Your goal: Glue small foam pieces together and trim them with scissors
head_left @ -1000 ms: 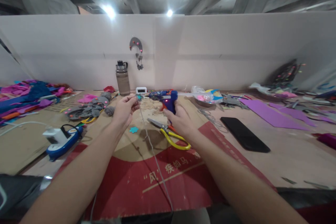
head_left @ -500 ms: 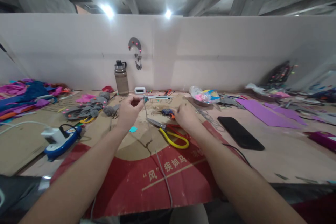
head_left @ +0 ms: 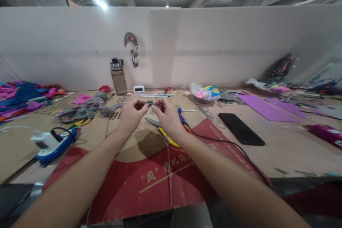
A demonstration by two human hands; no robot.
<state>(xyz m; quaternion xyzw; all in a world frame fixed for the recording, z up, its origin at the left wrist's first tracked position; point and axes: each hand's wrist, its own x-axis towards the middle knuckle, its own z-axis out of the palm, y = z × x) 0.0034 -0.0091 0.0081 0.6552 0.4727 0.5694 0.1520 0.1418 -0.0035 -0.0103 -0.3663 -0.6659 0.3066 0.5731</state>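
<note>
My left hand (head_left: 133, 114) is closed in a pinch on a small grey-teal piece (head_left: 150, 103); its exact shape is too small to make out. The fingertips of my right hand (head_left: 169, 118) meet the same piece from the other side. A thin grey cord (head_left: 170, 174) runs down over the red print below my right hand. Under that hand lie scissors with yellow handles (head_left: 171, 140), partly covered by it. Just right of the fingers, a blue tool that looks like a glue gun (head_left: 180, 115) rests with a black cable, half hidden.
A cardboard sheet (head_left: 120, 199) covers the table's middle. Around it are a bottle (head_left: 118, 78), a small white clock (head_left: 138, 89), grey felt pieces (head_left: 77, 113), a blue power strip (head_left: 55, 151), a bowl of scraps (head_left: 204, 98), a phone (head_left: 240, 128) and purple sheets (head_left: 264, 108).
My right hand has moved left from beside the blue tool to meet my left hand at the small piece. The black cable now stretches across to the right. The flat turquoise shape no longer shows.
</note>
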